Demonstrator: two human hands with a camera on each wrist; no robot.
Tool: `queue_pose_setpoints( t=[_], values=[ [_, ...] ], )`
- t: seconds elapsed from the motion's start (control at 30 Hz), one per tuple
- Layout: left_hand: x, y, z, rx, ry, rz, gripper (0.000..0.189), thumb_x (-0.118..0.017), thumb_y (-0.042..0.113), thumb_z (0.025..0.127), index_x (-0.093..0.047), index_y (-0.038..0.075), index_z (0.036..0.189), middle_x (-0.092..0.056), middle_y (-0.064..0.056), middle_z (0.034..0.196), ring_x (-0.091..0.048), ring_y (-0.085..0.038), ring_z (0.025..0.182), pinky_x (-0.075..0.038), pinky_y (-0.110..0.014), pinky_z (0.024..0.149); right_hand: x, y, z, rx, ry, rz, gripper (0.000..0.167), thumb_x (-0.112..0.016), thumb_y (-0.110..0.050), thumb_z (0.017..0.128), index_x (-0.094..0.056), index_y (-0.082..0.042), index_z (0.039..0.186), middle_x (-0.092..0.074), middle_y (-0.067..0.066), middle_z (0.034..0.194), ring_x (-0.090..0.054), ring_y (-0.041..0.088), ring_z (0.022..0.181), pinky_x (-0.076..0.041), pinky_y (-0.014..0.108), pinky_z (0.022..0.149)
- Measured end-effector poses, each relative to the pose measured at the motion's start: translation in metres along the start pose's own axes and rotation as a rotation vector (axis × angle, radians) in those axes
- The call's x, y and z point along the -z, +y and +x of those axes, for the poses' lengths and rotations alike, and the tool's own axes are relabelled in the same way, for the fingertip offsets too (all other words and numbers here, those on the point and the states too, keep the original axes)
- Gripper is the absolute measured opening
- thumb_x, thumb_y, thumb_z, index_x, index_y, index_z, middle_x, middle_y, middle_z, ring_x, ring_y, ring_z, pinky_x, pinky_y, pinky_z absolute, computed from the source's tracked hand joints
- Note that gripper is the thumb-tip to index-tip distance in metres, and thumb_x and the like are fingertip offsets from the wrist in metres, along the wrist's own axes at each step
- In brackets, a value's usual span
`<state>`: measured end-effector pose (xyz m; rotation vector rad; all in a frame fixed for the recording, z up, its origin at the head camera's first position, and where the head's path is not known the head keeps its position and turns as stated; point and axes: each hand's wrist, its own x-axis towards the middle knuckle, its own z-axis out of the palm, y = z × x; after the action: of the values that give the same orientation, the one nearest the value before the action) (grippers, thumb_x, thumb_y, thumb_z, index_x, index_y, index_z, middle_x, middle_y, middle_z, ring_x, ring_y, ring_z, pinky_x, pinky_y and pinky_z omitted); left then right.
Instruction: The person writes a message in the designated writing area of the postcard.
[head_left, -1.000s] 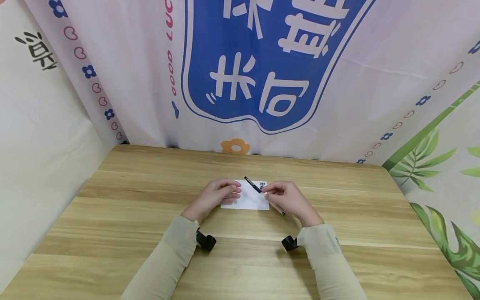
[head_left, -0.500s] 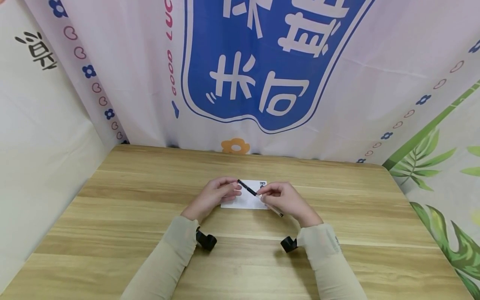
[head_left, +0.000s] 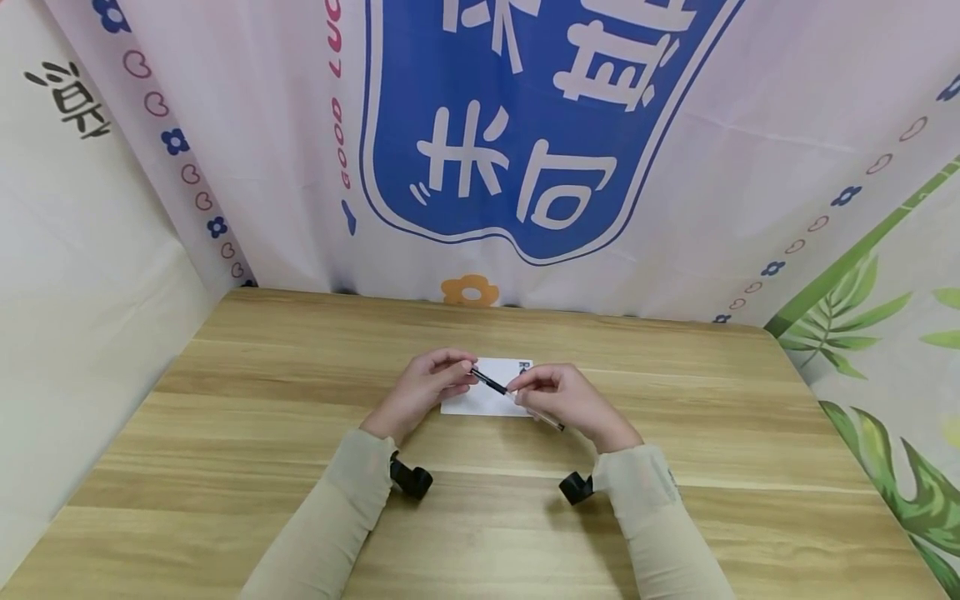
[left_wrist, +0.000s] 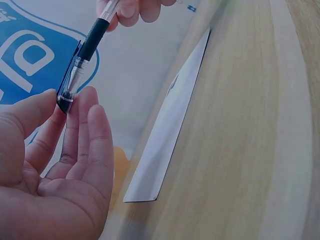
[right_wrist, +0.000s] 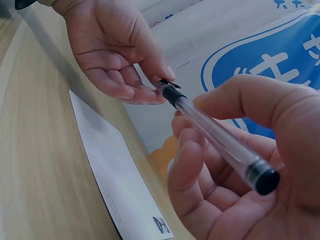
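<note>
A clear-barrelled gel pen (head_left: 489,381) with a black grip and a clear cap with a dark clip is held slantwise between both hands. My left hand (head_left: 427,387) pinches the capped end between thumb and forefinger, its other fingers loosely bent, as the left wrist view shows. My right hand (head_left: 566,400) pinches the barrel near the middle, and the black end plug (right_wrist: 267,181) sticks out toward the right wrist camera. Beneath the pen, a white card or envelope (head_left: 483,403) lies flat on the table, with small printed boxes and a dark corner mark.
The wood-grain table (head_left: 480,533) spreads around the hands. A printed curtain (head_left: 300,167) hangs behind its far edge. Black wrist cameras (head_left: 411,481) sit at both sleeve cuffs, low over the table.
The pen's capped end has swung left and down, away from the far edge, into the left hand's fingers. The left thumb and forefinger have closed on it. The right hand keeps its hold.
</note>
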<state>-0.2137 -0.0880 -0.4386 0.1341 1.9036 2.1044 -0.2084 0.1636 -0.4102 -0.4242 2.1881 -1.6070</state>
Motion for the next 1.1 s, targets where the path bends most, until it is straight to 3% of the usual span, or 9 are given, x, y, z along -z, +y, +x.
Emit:
queue_pose_setpoints(
  t=[0.23,0.5,0.77,0.93,1.1],
  values=[
    [0.000,0.001,-0.001,-0.004,0.012,-0.038,0.038,-0.059,0.015,0.104,-0.055,-0.011,0.132,-0.061,-0.023,0.127,-0.068,-0.017,0.105,-0.054,-0.029,0.096,0.001,0.001,0.000,0.018,-0.015,0.050,0.019,-0.065,-0.006,0.095,-0.073,0.003,0.110,-0.066,0.022,0.088,-0.054,0.015,0.064,-0.049,0.026,0.059],
    [0.003,0.001,0.000,0.000,0.055,-0.129,0.035,-0.058,0.009,0.104,-0.055,-0.014,0.130,-0.066,-0.011,0.113,-0.069,-0.014,0.099,-0.055,-0.027,0.094,0.003,0.006,0.003,0.005,0.004,0.128,0.023,-0.064,-0.010,0.098,-0.071,0.006,0.113,-0.068,0.006,0.087,-0.057,0.015,0.067,-0.050,0.026,0.060],
    [0.005,0.001,-0.001,0.001,0.063,-0.197,0.024,-0.056,0.007,0.105,-0.058,-0.007,0.124,-0.068,-0.007,0.108,-0.069,-0.013,0.097,-0.055,-0.028,0.094,0.007,0.013,0.006,-0.018,0.020,0.273,0.023,-0.058,-0.007,0.100,-0.069,0.009,0.112,-0.066,0.008,0.088,-0.057,0.014,0.066,-0.052,0.024,0.061],
    [0.006,0.001,-0.001,0.002,0.061,-0.284,0.019,-0.056,0.007,0.105,-0.060,-0.003,0.120,-0.068,-0.007,0.108,-0.069,-0.014,0.099,-0.055,-0.028,0.095,0.007,0.016,0.007,-0.012,0.041,0.402,0.017,-0.056,-0.003,0.101,-0.071,0.001,0.107,-0.065,0.009,0.092,-0.061,0.014,0.072,-0.055,0.023,0.066],
    [0.003,0.004,0.000,0.010,0.076,-0.359,0.014,-0.056,0.007,0.105,-0.060,0.000,0.116,-0.068,-0.006,0.105,-0.069,-0.015,0.098,-0.054,-0.028,0.095,0.001,0.017,0.009,0.016,0.062,0.463,0.014,-0.061,0.004,0.097,-0.070,0.000,0.107,-0.068,0.008,0.091,-0.064,0.017,0.078,-0.056,0.027,0.072]
  ],
)
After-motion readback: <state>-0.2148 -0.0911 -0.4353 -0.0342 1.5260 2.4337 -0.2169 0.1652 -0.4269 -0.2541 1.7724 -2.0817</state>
